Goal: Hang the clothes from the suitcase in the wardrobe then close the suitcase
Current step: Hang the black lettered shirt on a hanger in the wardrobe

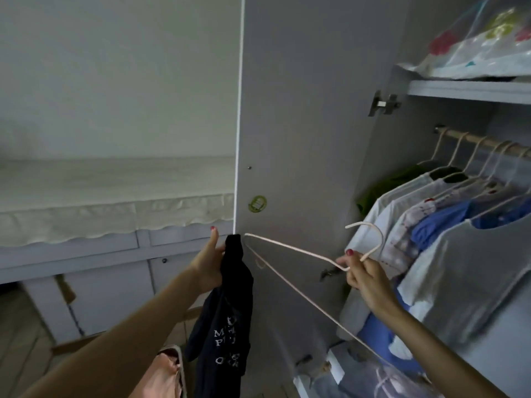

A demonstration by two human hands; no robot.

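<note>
While the wardrobe rail [474,140] already carries a row of garments on pale hangers, among them a white top [465,271], blue pieces [439,222] and a green one [382,185] at the far end, the work in hand is plainly mid-way: one more item is being readied to join them. The left hand [208,264] grips a dark garment [230,311] with white lettering by its upper end, fingers closed around the bunched cloth and the forefinger lifted straight up, so the fabric hangs down in front of the open wardrobe door [301,124]. The right hand [363,275] pinches an empty pale hanger [290,255] at the base of its hook, thumb and fingers pressed together on the wire, with one shoulder tip of the hanger reaching towards the garment's top and seemingly just meeting it. I judge the garment is not yet on the hanger, so threading it on and hooking it over the rail remain. The suitcase does not appear here, so whether more clothes wait in it, and whether its lid is down, cannot be told; closing it looks to be still ahead. A pinkish cloth [168,372] shows at the lower edge, its role unclear. Above the rail a shelf [465,90] holds a clear patterned bag [488,44].
</note>
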